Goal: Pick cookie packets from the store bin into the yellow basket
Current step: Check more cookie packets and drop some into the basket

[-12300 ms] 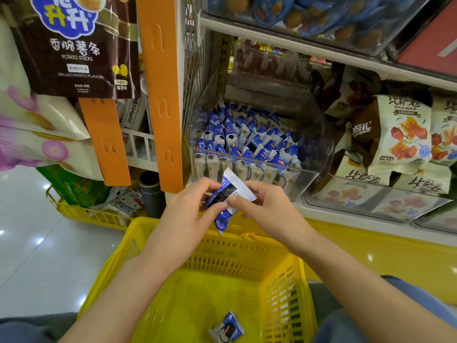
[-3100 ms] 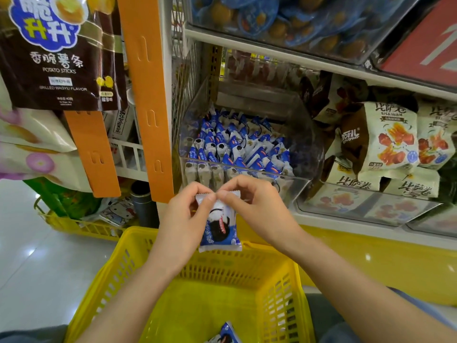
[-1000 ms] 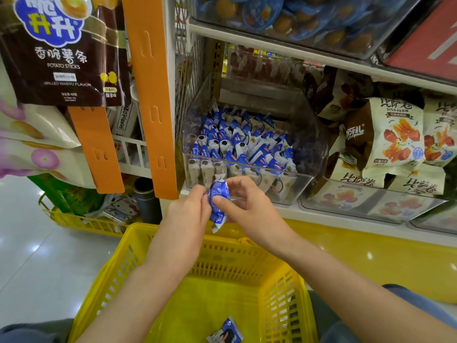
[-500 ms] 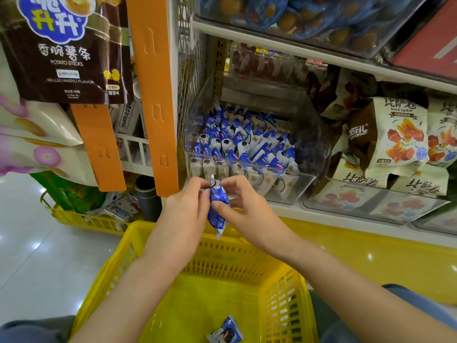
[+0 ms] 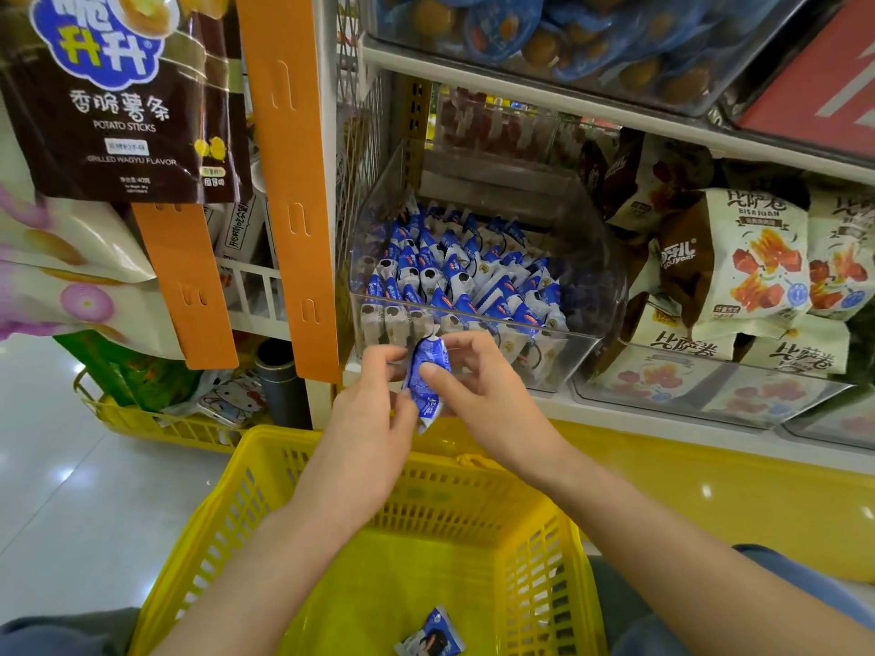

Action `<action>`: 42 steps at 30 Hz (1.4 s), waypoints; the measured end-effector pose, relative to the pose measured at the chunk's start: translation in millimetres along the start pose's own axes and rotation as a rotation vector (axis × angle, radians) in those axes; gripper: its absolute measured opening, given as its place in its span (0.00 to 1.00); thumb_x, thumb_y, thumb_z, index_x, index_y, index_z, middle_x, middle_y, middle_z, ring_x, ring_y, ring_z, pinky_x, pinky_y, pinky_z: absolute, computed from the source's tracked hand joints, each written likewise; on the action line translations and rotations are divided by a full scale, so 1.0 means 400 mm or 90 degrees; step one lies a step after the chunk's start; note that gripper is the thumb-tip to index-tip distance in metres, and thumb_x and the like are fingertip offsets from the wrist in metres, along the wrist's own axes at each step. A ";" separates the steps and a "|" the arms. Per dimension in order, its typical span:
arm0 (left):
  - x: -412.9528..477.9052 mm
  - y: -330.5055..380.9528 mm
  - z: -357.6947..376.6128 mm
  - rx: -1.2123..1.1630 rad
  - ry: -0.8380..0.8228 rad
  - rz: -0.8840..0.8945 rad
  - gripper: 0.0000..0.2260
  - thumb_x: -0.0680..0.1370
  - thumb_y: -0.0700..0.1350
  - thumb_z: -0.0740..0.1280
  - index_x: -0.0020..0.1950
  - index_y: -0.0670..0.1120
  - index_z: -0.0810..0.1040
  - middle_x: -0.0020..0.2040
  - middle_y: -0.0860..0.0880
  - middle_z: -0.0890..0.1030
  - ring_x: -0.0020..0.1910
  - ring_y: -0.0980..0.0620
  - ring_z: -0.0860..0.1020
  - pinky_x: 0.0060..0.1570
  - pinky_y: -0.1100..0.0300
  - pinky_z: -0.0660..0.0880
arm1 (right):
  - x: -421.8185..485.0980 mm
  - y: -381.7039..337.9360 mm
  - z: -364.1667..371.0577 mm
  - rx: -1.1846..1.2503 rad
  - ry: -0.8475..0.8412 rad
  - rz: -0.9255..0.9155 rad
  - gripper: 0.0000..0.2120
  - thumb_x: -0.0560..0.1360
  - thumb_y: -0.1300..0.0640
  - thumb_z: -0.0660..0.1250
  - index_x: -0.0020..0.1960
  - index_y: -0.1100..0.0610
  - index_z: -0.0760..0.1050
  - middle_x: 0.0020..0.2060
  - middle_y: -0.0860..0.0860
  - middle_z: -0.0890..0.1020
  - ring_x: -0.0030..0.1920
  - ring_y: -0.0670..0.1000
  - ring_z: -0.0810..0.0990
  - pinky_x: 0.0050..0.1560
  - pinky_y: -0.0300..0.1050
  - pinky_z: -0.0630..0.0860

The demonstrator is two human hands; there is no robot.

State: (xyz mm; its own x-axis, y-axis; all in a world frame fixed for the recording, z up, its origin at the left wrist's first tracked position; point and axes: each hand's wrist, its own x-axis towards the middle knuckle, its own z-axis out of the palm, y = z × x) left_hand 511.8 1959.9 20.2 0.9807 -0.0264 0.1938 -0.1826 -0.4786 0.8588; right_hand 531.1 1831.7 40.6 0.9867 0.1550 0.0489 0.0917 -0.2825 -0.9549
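- Cookie packet [image 5: 426,377] is held between both hands, in the air just in front of the store bin [image 5: 603,286] and above the far rim of the yellow basket [image 5: 265,466].
- Left hand [image 5: 374,419] pinches the packet's left edge near the top. Right hand [image 5: 492,404] has its thumb pressed on the blue face with the fingers curled behind. Hands are close together, both clamped on the same packet.
- Change over three seconds: the packet hung flat then, printed face to the camera, pinched by its top corners. Now it is turned edge-on and slightly bunched, blue side showing.
- Change over the last half second: almost none. Same grip, same height, same spot over the rim.
- Loose packet [image 5: 431,636] lies on the basket floor at the near edge, where it lay before. The view cuts off there, so there may be others below the frame.
- Bin is well stocked, rows upright and packed tight.
- Reading: the packet is out of the bin but not yet delivered. The handling looks like turning or checking, not dropping.
- Task is early; the release into the basket is the step outstanding, then back to the bin.
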 end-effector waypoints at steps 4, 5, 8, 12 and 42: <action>0.011 0.012 -0.008 -0.157 -0.004 -0.055 0.10 0.80 0.39 0.57 0.51 0.55 0.69 0.47 0.59 0.79 0.41 0.60 0.79 0.36 0.63 0.78 | 0.003 0.000 0.002 -0.031 0.014 -0.022 0.14 0.75 0.53 0.66 0.58 0.52 0.68 0.52 0.45 0.77 0.48 0.42 0.78 0.48 0.38 0.78; 0.013 0.018 -0.008 -0.227 -0.018 -0.086 0.08 0.81 0.41 0.57 0.50 0.55 0.70 0.47 0.56 0.80 0.42 0.61 0.80 0.35 0.66 0.77 | 0.004 -0.001 -0.001 -0.048 0.011 -0.037 0.14 0.74 0.52 0.67 0.57 0.50 0.68 0.50 0.42 0.77 0.47 0.38 0.77 0.47 0.33 0.76; 0.020 0.030 -0.010 -0.416 -0.064 -0.204 0.06 0.81 0.46 0.56 0.52 0.50 0.72 0.49 0.47 0.81 0.45 0.53 0.82 0.38 0.61 0.78 | 0.004 -0.002 -0.003 -0.095 0.001 -0.073 0.17 0.71 0.49 0.69 0.57 0.48 0.67 0.48 0.38 0.75 0.46 0.31 0.74 0.43 0.24 0.70; 0.020 0.034 -0.011 -0.456 -0.077 -0.228 0.12 0.79 0.52 0.58 0.60 0.49 0.72 0.50 0.45 0.82 0.47 0.50 0.82 0.46 0.53 0.80 | 0.001 0.009 0.000 -0.234 0.024 -0.118 0.27 0.66 0.47 0.74 0.61 0.47 0.66 0.55 0.42 0.74 0.54 0.41 0.73 0.54 0.33 0.71; 0.021 0.046 -0.045 -0.401 -0.139 -0.209 0.21 0.67 0.55 0.67 0.58 0.48 0.76 0.48 0.51 0.84 0.49 0.53 0.82 0.56 0.50 0.76 | 0.013 -0.056 -0.046 0.110 0.070 0.005 0.09 0.78 0.57 0.60 0.47 0.60 0.77 0.38 0.54 0.83 0.35 0.46 0.81 0.31 0.36 0.78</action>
State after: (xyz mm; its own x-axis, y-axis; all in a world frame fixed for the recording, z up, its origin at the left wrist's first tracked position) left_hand 515.3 1966.5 46.2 0.9716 -0.1736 -0.1611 0.1803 0.1008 0.9784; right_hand 536.6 1821.6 67.8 0.9969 0.0470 0.0639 0.0689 -0.1149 -0.9910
